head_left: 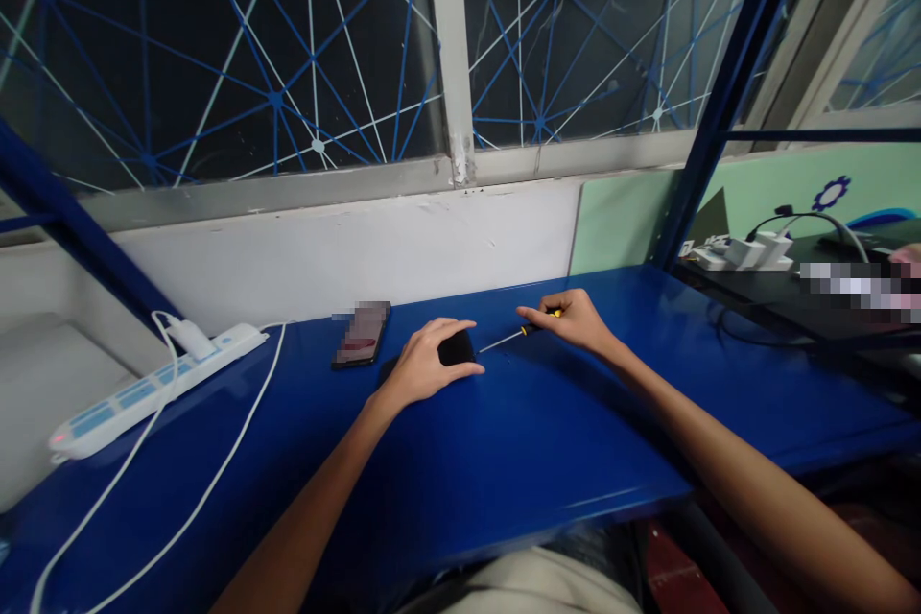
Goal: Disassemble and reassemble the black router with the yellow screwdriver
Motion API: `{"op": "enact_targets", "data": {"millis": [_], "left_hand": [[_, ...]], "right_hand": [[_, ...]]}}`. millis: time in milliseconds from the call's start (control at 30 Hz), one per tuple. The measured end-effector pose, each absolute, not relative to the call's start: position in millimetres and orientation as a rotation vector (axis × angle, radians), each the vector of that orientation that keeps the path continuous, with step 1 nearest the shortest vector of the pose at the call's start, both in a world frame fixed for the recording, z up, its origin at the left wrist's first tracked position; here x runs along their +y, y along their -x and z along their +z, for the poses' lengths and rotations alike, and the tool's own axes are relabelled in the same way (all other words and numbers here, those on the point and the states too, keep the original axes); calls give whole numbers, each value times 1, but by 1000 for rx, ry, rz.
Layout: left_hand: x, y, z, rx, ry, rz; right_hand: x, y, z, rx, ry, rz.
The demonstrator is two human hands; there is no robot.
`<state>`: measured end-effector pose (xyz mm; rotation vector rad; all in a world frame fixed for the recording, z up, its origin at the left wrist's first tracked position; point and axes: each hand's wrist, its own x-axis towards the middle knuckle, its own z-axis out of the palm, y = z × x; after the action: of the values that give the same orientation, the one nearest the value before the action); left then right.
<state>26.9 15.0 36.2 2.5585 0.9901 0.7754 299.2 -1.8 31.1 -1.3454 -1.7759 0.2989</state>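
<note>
My left hand (pixel 424 365) lies curled over a small black object (pixel 456 346) on the blue table (pixel 504 460), holding it down. My right hand (pixel 568 318) grips a small screwdriver (pixel 512 337) with a yellow-and-black handle. Its thin metal shaft points left, and the tip sits just beside the black object. Most of the black object is hidden under my left fingers.
A dark phone (pixel 362 336) lies just left of my left hand near the wall. A white power strip (pixel 154 389) with a plugged-in charger and white cables rests at the far left. A second desk at the right holds white chargers (pixel 752 252) and cables.
</note>
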Motion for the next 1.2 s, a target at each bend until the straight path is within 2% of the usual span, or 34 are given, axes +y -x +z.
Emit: {"op": "enact_targets", "data": {"millis": [333, 667, 767, 1000, 1200], "left_hand": [[14, -28, 33, 1018, -2587, 732], [18, -27, 19, 1070, -2648, 656], [17, -28, 17, 1088, -2655, 607], [13, -32, 17, 1142, -2682, 525], [12, -32, 11, 1142, -2749, 549]], "right_hand": [[-2, -300, 32, -1838, 1369, 323], [1, -319, 32, -1955, 1251, 1129], [6, -322, 26, -1959, 1230, 1271], [9, -319, 20, -2052, 1259, 1181], [8, -321, 19, -2040, 1252, 1338]]}}
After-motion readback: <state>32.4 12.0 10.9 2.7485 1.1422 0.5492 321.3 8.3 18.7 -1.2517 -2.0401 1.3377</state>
